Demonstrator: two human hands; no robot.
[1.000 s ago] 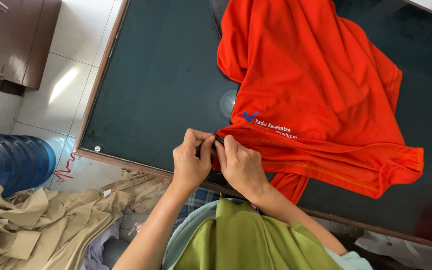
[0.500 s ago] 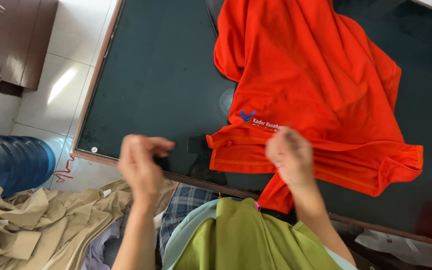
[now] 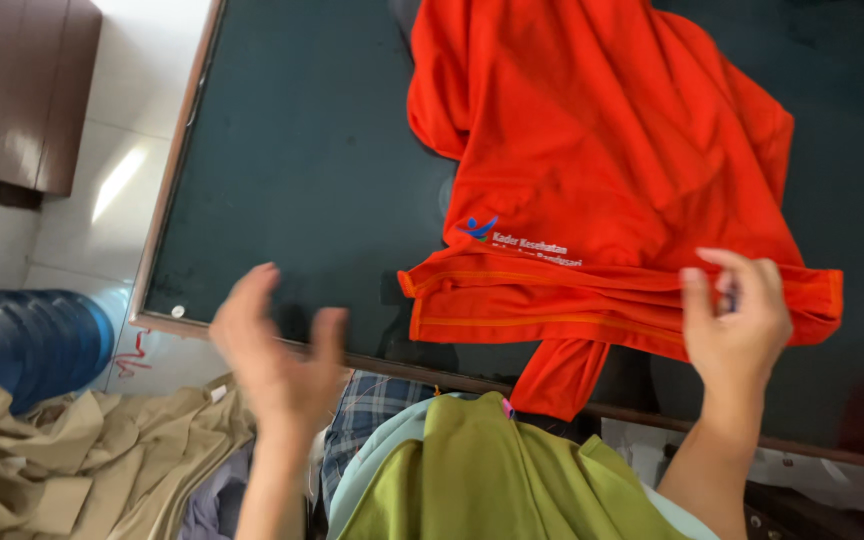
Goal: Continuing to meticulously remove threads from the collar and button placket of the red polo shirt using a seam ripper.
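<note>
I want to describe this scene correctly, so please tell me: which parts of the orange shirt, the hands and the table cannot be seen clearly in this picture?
- Orange shirt: its top is cut off by the upper frame edge in the head view; a sleeve hangs below the table edge.
- Right hand: its fingers hide whether they pinch the cloth.
- Left hand: motion-blurred, held open; nothing visible in it.
- Dark table: right end cut off by the frame.

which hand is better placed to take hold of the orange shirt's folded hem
Right. The right hand is over the orange fabric shirt at its folded hem, while the left hand hangs open beside it.
</note>
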